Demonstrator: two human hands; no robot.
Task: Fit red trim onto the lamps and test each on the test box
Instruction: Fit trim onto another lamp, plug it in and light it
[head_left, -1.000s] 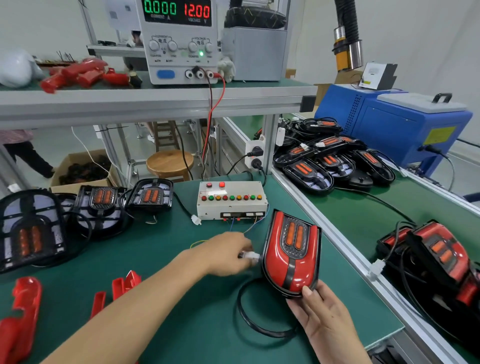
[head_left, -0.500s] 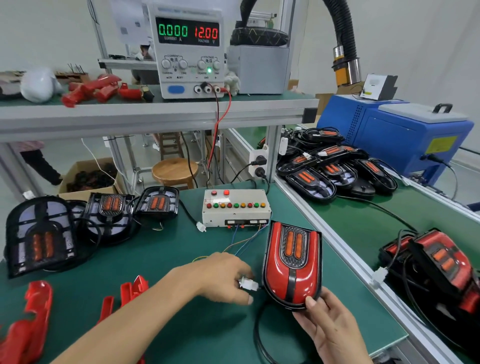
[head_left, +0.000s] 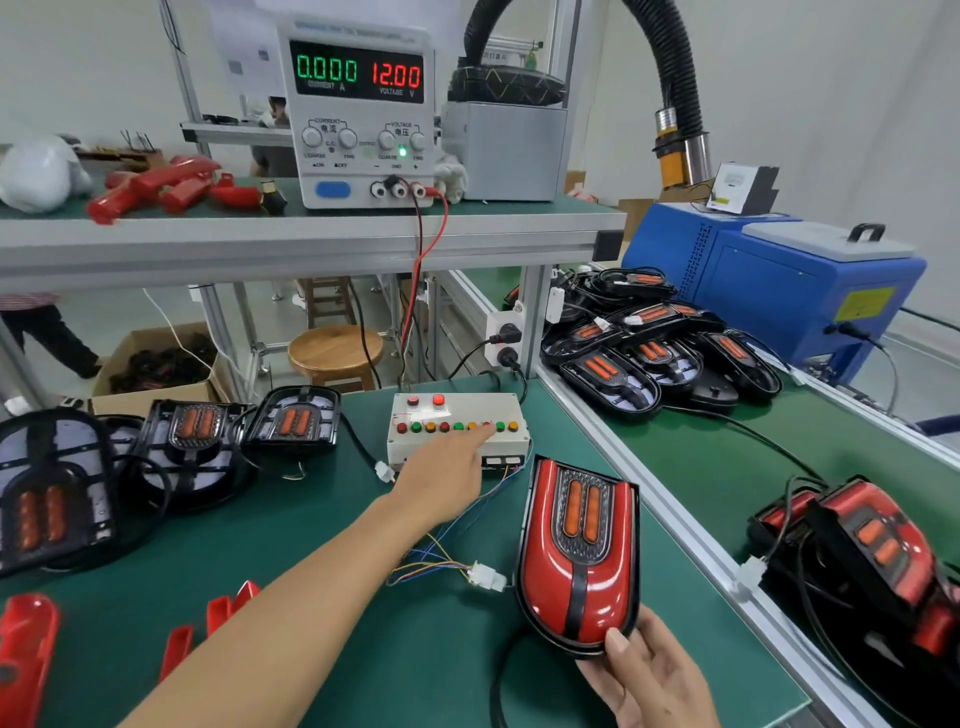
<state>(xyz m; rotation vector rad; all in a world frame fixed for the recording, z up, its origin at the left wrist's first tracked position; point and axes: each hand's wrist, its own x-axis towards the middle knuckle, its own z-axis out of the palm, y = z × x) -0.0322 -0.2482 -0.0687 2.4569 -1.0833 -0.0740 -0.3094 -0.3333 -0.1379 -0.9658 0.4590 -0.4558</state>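
At test box (head_left: 457, 415), left hand (head_left: 441, 467) fingertip hides button.

Glossy red plastic lamp (head_left: 576, 561)

Test box (head_left: 457, 431) behind trimmed lamp (head_left: 576, 556), untrimmed lamps (head_left: 192, 431) left, power supply (head_left: 361, 114) on shelf (head_left: 291, 239) above

The white bench power supply (head_left: 362, 117) on the upper shelf shows green "0.000" over "CURRENT A" and red "12.00" over "VOLTAGE V".
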